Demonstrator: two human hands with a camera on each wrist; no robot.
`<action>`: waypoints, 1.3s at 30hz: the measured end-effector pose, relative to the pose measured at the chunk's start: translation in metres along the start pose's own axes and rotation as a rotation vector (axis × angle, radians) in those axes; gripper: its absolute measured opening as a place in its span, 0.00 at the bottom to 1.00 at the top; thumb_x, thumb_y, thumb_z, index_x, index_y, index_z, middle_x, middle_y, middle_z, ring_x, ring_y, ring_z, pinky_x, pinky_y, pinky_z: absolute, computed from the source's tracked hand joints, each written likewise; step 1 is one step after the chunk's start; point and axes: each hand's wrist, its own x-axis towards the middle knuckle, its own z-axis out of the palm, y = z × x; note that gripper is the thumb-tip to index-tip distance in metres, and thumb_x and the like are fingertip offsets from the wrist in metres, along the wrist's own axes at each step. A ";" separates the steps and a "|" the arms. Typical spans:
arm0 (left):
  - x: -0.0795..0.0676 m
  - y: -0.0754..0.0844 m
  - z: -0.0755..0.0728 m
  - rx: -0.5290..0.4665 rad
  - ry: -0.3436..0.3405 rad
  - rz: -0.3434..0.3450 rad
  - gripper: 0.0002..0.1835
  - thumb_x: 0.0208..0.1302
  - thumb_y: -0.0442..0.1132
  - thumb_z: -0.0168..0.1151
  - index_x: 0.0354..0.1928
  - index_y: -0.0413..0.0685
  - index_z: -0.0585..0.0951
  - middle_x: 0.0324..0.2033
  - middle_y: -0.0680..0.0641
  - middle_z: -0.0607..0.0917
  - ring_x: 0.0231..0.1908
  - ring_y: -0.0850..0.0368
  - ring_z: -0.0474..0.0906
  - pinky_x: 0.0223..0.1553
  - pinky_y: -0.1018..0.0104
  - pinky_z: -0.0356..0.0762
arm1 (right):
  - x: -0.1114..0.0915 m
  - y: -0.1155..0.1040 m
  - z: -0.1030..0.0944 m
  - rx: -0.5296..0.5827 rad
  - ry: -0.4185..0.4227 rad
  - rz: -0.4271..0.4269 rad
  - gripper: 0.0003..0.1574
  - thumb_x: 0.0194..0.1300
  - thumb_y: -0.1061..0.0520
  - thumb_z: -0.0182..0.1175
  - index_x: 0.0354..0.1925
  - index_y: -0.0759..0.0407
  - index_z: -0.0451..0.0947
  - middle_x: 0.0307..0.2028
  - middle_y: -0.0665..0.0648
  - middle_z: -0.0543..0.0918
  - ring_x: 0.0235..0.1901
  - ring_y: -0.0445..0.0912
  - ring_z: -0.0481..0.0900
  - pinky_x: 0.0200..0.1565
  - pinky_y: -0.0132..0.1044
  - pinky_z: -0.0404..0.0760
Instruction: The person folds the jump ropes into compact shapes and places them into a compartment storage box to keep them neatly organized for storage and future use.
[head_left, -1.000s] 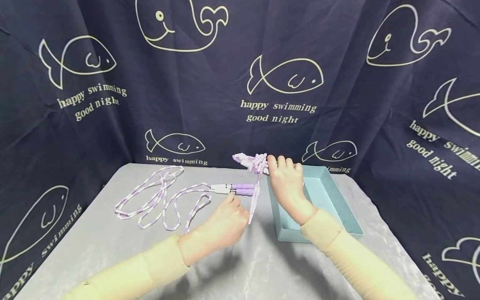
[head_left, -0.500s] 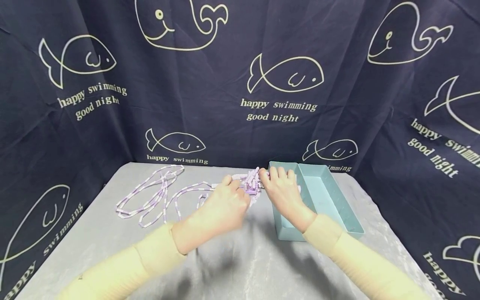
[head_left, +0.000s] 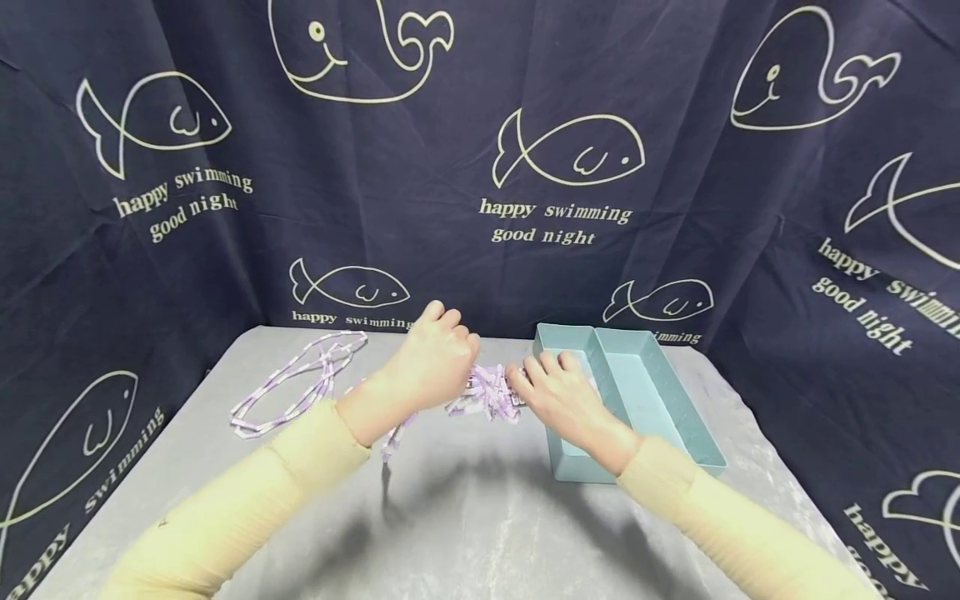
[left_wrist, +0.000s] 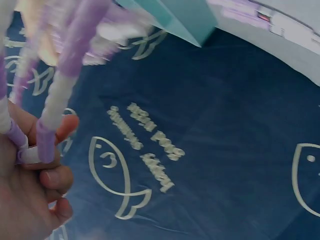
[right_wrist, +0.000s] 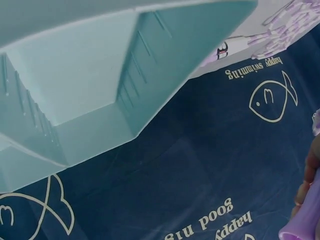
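My left hand [head_left: 427,362] is raised over the table. In the left wrist view its fingers [left_wrist: 57,177] are curled round a looped strand of beaded jump rope [left_wrist: 65,82], purple and white. A strand end dangles below that hand in the head view. My right hand [head_left: 566,400] is just over the left side of the teal box, gripping a purple jump rope handle [right_wrist: 306,215]. The bunched rope [head_left: 491,392] of beads hangs between both hands. A second beaded jump rope [head_left: 281,387] lies in loose loops on the table; my left hand and arm hide its handles in the head view.
The teal box [head_left: 581,471] stands at the table's right, split lengthwise by a divider [head_left: 611,367]. Purple-and-white handles [left_wrist: 245,15] of the lying rope show in the left wrist view. A dark blue curtain [head_left: 450,192] with fish drawings encloses the grey table [head_left: 480,533].
My left hand has risen up and leftward, drawing a strand away from the bunch. The bunch and my right hand have come lower, the hand shifting slightly toward me.
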 end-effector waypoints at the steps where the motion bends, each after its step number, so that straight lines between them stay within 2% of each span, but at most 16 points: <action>1: 0.000 -0.003 0.002 0.003 -0.013 -0.003 0.06 0.46 0.37 0.59 0.17 0.50 0.74 0.13 0.49 0.75 0.26 0.51 0.69 0.35 0.58 0.61 | 0.000 -0.001 -0.001 0.014 0.009 -0.009 0.10 0.64 0.64 0.41 0.35 0.57 0.70 0.24 0.55 0.68 0.23 0.51 0.65 0.27 0.40 0.60; 5: 0.000 -0.010 0.010 -0.001 -0.035 -0.005 0.03 0.44 0.37 0.60 0.19 0.49 0.75 0.15 0.49 0.77 0.28 0.51 0.69 0.37 0.57 0.61 | 0.001 -0.004 -0.003 0.039 0.055 -0.052 0.09 0.63 0.66 0.43 0.34 0.57 0.71 0.22 0.55 0.67 0.20 0.50 0.62 0.25 0.38 0.60; 9: 0.002 -0.014 0.016 -0.015 -0.004 -0.011 0.03 0.43 0.36 0.60 0.19 0.49 0.75 0.16 0.48 0.77 0.28 0.51 0.69 0.37 0.57 0.62 | 0.003 -0.007 -0.006 0.068 0.093 -0.108 0.11 0.63 0.68 0.43 0.33 0.56 0.71 0.21 0.53 0.65 0.19 0.48 0.60 0.24 0.37 0.58; 12: 0.003 -0.020 0.020 -0.016 0.013 -0.029 0.03 0.45 0.35 0.58 0.19 0.48 0.75 0.16 0.48 0.78 0.29 0.50 0.70 0.37 0.57 0.62 | 0.000 -0.009 -0.010 0.114 0.082 -0.138 0.13 0.64 0.68 0.41 0.35 0.56 0.72 0.22 0.53 0.67 0.20 0.49 0.62 0.25 0.38 0.59; 16: 0.002 -0.031 0.029 -0.018 -0.003 -0.055 0.04 0.47 0.36 0.59 0.20 0.47 0.75 0.18 0.48 0.78 0.30 0.49 0.70 0.37 0.57 0.62 | -0.003 -0.010 -0.014 0.162 0.074 -0.156 0.15 0.66 0.68 0.39 0.39 0.55 0.72 0.23 0.53 0.67 0.22 0.50 0.64 0.27 0.40 0.62; 21: -0.001 -0.036 0.039 -0.035 -0.013 -0.051 0.04 0.48 0.37 0.60 0.22 0.47 0.75 0.19 0.48 0.78 0.30 0.49 0.70 0.37 0.57 0.62 | 0.005 -0.009 -0.022 0.183 0.145 -0.162 0.13 0.65 0.67 0.43 0.37 0.56 0.73 0.23 0.52 0.68 0.23 0.49 0.66 0.29 0.39 0.65; 24: -0.002 -0.041 0.046 -0.038 -0.022 -0.074 0.03 0.47 0.36 0.61 0.23 0.46 0.76 0.20 0.48 0.79 0.31 0.49 0.70 0.37 0.56 0.62 | 0.011 -0.008 -0.031 0.201 0.195 -0.168 0.12 0.65 0.68 0.45 0.37 0.56 0.74 0.23 0.52 0.70 0.23 0.48 0.67 0.30 0.39 0.67; 27: -0.006 -0.047 0.053 -0.039 -0.061 -0.128 0.04 0.47 0.36 0.63 0.24 0.47 0.76 0.22 0.48 0.79 0.32 0.48 0.70 0.38 0.56 0.62 | 0.016 -0.007 -0.039 0.227 0.246 -0.167 0.11 0.64 0.68 0.47 0.36 0.58 0.74 0.24 0.52 0.72 0.23 0.48 0.68 0.30 0.38 0.67; 31: -0.015 -0.054 0.064 -0.054 -0.158 -0.171 0.06 0.47 0.37 0.64 0.26 0.47 0.76 0.24 0.48 0.80 0.34 0.48 0.71 0.39 0.56 0.63 | 0.019 -0.006 -0.048 0.259 0.290 -0.143 0.09 0.63 0.68 0.48 0.33 0.60 0.75 0.24 0.53 0.73 0.23 0.48 0.69 0.29 0.38 0.67; 36: -0.035 -0.058 0.083 -0.048 -0.306 -0.225 0.10 0.45 0.39 0.66 0.30 0.47 0.77 0.27 0.48 0.81 0.37 0.48 0.72 0.41 0.56 0.63 | 0.018 0.000 -0.050 0.284 0.301 -0.073 0.11 0.64 0.67 0.46 0.34 0.62 0.76 0.27 0.55 0.77 0.25 0.50 0.73 0.32 0.43 0.70; 39: -0.049 -0.058 0.093 -0.047 -0.326 -0.247 0.08 0.47 0.38 0.65 0.30 0.47 0.77 0.26 0.47 0.81 0.35 0.48 0.72 0.41 0.56 0.64 | 0.017 0.004 -0.050 0.283 0.295 -0.008 0.11 0.64 0.66 0.46 0.35 0.62 0.76 0.28 0.56 0.79 0.26 0.51 0.75 0.34 0.45 0.72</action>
